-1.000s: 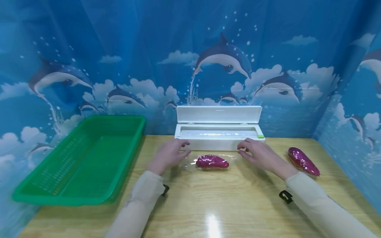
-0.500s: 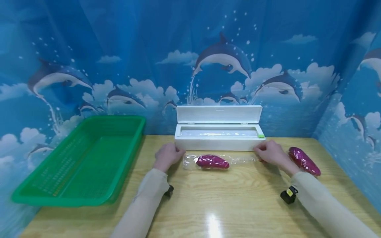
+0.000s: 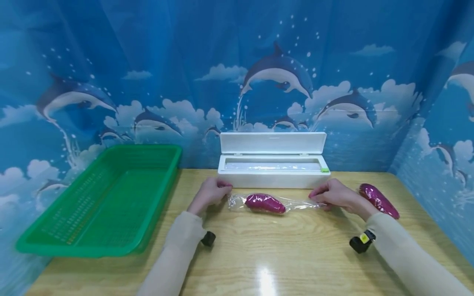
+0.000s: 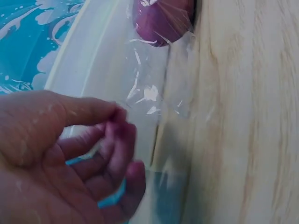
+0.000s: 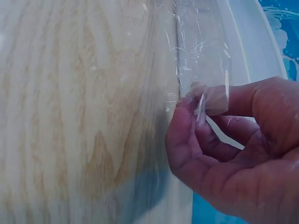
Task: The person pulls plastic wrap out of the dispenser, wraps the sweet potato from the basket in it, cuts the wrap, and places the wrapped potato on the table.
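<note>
A purple, elongated vegetable that looks like a sweet potato (image 3: 264, 203) lies on the table inside clear plastic wrap (image 3: 301, 204). The wrap sticks out past both ends. My left hand (image 3: 212, 192) pinches the wrap's left end between thumb and forefinger; in the left wrist view that film (image 4: 149, 79) reaches the fingertips. On the other side, my right hand (image 3: 338, 195) pinches the gathered right end, and folds of film (image 5: 198, 56) show between thumb and fingers in the right wrist view. Behind both hands stands a white plastic-wrap dispenser box (image 3: 274, 180), lid raised.
A second wrapped purple vegetable (image 3: 378, 200) lies right of my right hand. To the left stands a green plastic basket (image 3: 83, 249). A blue dolphin-print curtain (image 3: 192, 90) surrounds the back and sides of the wooden table (image 3: 237, 255).
Both hands have come down to the wrap's ends and pinched them. The right hand went outward, then slightly back inward, and the right end now looks drawn together and narrower.
</note>
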Available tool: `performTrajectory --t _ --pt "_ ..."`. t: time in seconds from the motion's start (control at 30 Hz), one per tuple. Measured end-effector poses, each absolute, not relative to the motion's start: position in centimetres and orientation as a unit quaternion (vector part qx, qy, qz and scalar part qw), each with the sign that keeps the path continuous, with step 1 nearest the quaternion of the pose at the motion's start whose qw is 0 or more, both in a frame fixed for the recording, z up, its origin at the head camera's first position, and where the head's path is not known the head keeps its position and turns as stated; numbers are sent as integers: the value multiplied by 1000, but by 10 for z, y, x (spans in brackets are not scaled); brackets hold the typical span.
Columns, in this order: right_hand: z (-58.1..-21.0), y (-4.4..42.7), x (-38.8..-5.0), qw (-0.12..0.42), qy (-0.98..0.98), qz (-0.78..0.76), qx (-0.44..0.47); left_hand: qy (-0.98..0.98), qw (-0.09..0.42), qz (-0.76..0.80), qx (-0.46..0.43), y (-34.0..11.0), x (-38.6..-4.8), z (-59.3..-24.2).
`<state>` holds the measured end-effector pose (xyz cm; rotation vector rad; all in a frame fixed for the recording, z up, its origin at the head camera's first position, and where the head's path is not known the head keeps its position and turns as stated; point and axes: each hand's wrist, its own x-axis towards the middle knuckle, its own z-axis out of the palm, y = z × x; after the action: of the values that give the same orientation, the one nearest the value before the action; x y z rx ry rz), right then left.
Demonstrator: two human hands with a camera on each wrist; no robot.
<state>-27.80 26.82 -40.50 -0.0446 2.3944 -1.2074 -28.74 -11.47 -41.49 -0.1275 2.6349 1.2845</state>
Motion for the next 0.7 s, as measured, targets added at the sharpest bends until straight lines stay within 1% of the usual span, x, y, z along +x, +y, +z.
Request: performTrajectory --t 0.17,0.23,0.3,0.37,0.5,0.57,0.7 --pt "-399 270 -271 210 879 -427 -46 884 72 461 3 -112 -284 -407" --pt "-397 271 -269 204 886 -412 -61 890 58 451 44 -109 -281 -403" --pt "-395 270 -268 210 889 -400 -74 899 51 426 93 -105 -277 -399" --pt "-394 268 -267 226 887 -393 -83 903 56 398 150 -98 -272 -394" --pt "-395 258 -269 265 884 -373 -92 908 84 334 237 -82 -266 -387" --pt "-396 250 -269 271 891 -350 -101 913 98 300 259 -74 -265 -386" --pt "-397 234 -270 259 903 -319 -122 921 131 249 270 -62 -265 -389"
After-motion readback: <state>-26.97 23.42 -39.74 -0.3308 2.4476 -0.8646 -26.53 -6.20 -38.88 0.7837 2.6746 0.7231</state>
